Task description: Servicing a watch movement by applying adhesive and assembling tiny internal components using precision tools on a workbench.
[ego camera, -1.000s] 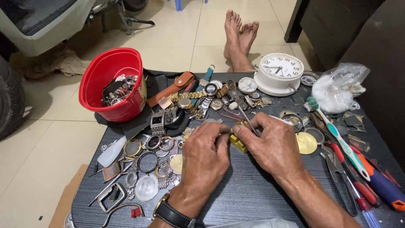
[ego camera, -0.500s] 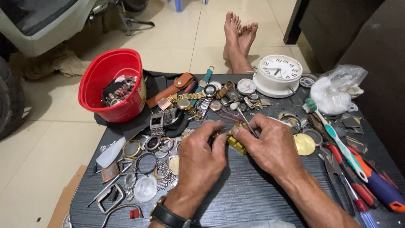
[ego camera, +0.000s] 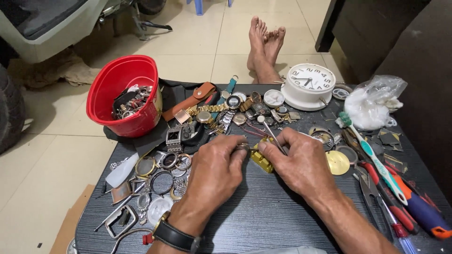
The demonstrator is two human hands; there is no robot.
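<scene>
Left hand (ego camera: 217, 165) was pinched shut on a small round watch part (ego camera: 243, 146). Right hand (ego camera: 301, 162) gripped a thin metal tool (ego camera: 273, 136) over the yellow holder block (ego camera: 262, 160) on the dark table (ego camera: 263, 216).

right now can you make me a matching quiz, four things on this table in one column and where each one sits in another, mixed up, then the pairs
Things
1. red bucket
2. white clock
3. toothbrush
4. yellow block

Places
A. between the left hand and right hand
B. far left corner of the table, holding watch parts
C. right side, lying beside the red-handled pliers
D. far edge, near the bare feet

Pairs: 1-B, 2-D, 3-C, 4-A
</scene>
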